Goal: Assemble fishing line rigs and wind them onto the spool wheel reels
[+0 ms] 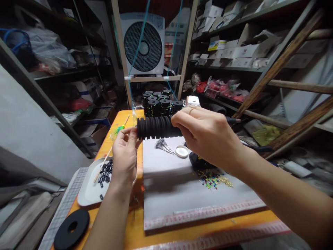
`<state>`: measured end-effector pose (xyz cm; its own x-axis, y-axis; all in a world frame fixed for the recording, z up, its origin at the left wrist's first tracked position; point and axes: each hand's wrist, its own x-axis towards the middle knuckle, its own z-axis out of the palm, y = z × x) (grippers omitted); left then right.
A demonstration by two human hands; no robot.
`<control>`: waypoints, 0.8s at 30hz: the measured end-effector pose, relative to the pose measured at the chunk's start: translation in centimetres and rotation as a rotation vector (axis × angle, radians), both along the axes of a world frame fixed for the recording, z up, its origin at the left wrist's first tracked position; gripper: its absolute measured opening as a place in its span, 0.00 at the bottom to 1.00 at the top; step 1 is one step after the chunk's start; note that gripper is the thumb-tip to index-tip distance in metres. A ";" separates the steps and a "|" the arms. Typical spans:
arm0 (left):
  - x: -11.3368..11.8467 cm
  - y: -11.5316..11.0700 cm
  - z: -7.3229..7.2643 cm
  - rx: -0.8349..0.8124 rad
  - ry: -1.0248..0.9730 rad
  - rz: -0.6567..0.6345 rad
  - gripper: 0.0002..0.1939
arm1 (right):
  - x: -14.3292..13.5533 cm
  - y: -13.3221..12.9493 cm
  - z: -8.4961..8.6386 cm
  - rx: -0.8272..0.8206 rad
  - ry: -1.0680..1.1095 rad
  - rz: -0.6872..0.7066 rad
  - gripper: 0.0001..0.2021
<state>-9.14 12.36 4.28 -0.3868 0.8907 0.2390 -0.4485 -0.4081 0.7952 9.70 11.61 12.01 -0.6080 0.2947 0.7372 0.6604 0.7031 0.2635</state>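
Observation:
A black ribbed foam cylinder [157, 127] is held level above the table, between both hands. My left hand [125, 149] is closed on its left end, thumb and fingers pinching near the edge. My right hand [205, 128] is closed at its right end and hides that end; whether the fingertips also hold something small, I cannot tell. Below lie a white board [169, 187], a round white lid [181, 151] and a fan of dark thin strands [164, 146]. Pins with coloured heads [210, 179] and small gold pieces [225, 181] lie under my right forearm.
A white tray [84, 194] with small black pieces [106, 172] and a stick stands left. A black foam disc [72, 229] lies front left. Several black spools [153, 104] stand at the back, below a box fan [143, 45]. A wooden ladder [281, 62] leans right.

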 end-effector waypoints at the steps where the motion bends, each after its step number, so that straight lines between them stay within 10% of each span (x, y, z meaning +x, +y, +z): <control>1: 0.0 0.0 0.0 0.003 -0.003 0.001 0.22 | 0.2 -0.2 0.0 -0.013 -0.003 0.036 0.11; 5: 0.0 0.1 0.1 0.000 -0.016 0.010 0.23 | 1.9 -2.4 -2.0 -0.044 0.029 0.132 0.09; 10: 0.1 0.1 0.1 0.006 -0.017 0.009 0.24 | 5.2 -4.6 -8.8 -0.526 -0.187 -0.194 0.10; 15: 0.0 0.0 0.0 0.006 -0.021 0.009 0.23 | 6.4 -4.3 -13.0 -0.579 -0.126 -0.334 0.08; 20: 0.0 0.0 0.0 0.010 -0.011 0.007 0.22 | 5.9 -4.7 -13.1 -0.612 -0.070 -0.260 0.08; 24: 0.0 -0.1 0.0 0.011 0.001 0.002 0.21 | 4.3 -5.0 -8.7 -0.571 0.102 0.029 0.05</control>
